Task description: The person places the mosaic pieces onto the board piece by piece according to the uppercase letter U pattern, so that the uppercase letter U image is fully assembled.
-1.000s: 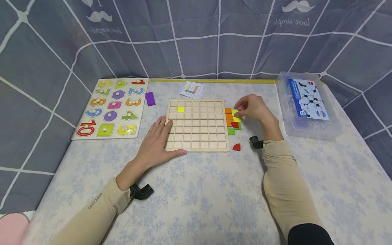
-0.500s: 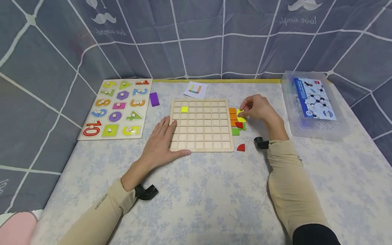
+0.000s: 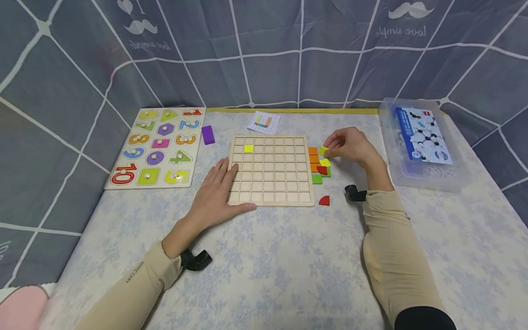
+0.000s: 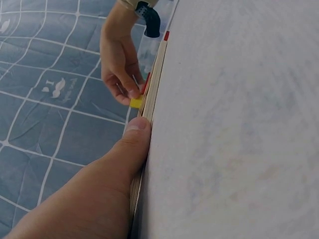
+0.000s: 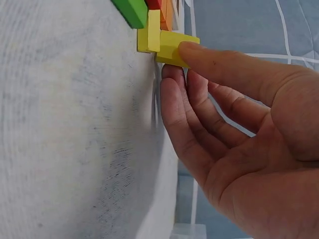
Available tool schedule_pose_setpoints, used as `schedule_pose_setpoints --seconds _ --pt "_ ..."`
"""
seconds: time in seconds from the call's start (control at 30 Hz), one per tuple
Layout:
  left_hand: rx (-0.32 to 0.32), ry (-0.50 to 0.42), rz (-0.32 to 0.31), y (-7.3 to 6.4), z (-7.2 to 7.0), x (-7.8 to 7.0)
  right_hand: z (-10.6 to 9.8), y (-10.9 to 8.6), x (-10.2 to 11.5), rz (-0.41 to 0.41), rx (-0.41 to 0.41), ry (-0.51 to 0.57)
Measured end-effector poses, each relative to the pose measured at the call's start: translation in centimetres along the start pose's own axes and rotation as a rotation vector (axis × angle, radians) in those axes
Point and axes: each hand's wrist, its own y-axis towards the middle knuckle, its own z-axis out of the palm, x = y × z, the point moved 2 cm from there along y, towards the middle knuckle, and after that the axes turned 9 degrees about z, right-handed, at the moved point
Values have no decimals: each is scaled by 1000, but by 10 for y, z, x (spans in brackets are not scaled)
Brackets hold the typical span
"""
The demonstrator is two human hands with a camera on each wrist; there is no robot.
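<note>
My left hand rests flat over the near left corner of a wooden grid board, fingers spread along its side and the thumb along its front edge. One yellow square sits in a cell near the board's far left. To the right of the board, my right hand pinches a yellow block between thumb and fingers. In the right wrist view, that block is right beside another yellow block. Orange blocks, green blocks and a red quarter-round block are clustered there.
A second red quarter-round lies nearer me. Behind the board is a gridded pattern card. A purple block and a number puzzle board are on the left. A clear plastic box stands on the right.
My right hand has raised the yellow block slightly off the cluster, and it now shows apart from the other yellow block. My left hand stays on the board. The head view has shifted slightly.
</note>
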Motion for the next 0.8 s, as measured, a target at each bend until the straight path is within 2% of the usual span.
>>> schedule_pose_setpoints --seconds 0.17,0.27,0.43,0.5,0.8 --pt "-9 2 -3 -1 -1 1 -1 -2 5 -8 -26 -4" --pt "-7 -4 -8 -3 -1 1 0 -3 8 -33 -70 -6" --pt "-4 -6 -15 -5 0 1 8 -5 20 -135 -185 26" --pt "-5 -6 -17 -5 0 0 15 -5 29 -177 -204 37" --pt "-5 -11 -15 0 0 -2 41 1 80 -257 -115 -7"
